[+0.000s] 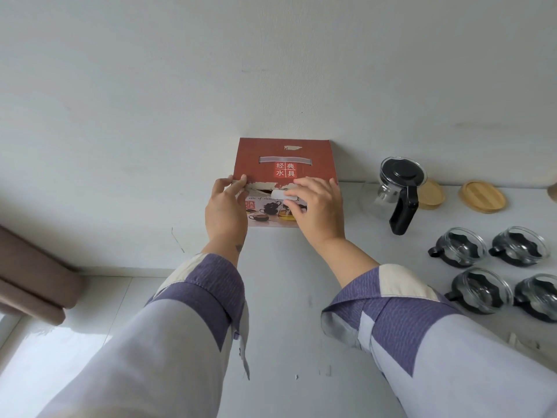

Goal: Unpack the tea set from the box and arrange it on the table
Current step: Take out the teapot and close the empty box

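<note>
A red-brown cardboard tea-set box stands on the white table against the wall. My left hand grips its front left edge. My right hand presses on the front flap, fingers over a white tab. To the right stand a glass teapot with black lid and handle, several glass cups with black holders, and two round wooden coasters.
The white wall rises right behind the box. The table's left edge drops to a pale floor, where a brown piece of furniture shows at far left. Small scraps lie on the table near the right.
</note>
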Motion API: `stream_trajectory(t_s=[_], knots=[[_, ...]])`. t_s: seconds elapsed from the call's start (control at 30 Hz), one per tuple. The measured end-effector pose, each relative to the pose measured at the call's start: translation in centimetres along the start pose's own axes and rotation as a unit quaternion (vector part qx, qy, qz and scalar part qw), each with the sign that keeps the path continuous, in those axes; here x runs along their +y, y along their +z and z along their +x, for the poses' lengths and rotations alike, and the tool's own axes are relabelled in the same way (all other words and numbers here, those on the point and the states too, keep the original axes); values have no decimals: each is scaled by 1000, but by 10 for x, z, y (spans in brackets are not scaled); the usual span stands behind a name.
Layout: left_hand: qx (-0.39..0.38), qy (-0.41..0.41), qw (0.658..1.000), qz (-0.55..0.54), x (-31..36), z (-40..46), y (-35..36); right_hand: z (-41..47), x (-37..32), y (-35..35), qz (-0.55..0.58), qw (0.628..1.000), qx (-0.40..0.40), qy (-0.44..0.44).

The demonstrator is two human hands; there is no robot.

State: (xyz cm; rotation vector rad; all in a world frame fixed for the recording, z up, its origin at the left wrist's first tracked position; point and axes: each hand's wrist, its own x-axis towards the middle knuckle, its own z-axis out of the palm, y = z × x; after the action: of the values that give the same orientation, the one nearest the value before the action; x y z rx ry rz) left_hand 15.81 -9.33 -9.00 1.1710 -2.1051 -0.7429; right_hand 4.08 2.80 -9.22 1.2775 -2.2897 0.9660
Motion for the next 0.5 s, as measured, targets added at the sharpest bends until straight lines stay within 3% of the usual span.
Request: stream_trajectory(t_s=[0.5], knots=[[2,15,1000,7,-4,0,1,4,0,3,-27,999,22,-38]])
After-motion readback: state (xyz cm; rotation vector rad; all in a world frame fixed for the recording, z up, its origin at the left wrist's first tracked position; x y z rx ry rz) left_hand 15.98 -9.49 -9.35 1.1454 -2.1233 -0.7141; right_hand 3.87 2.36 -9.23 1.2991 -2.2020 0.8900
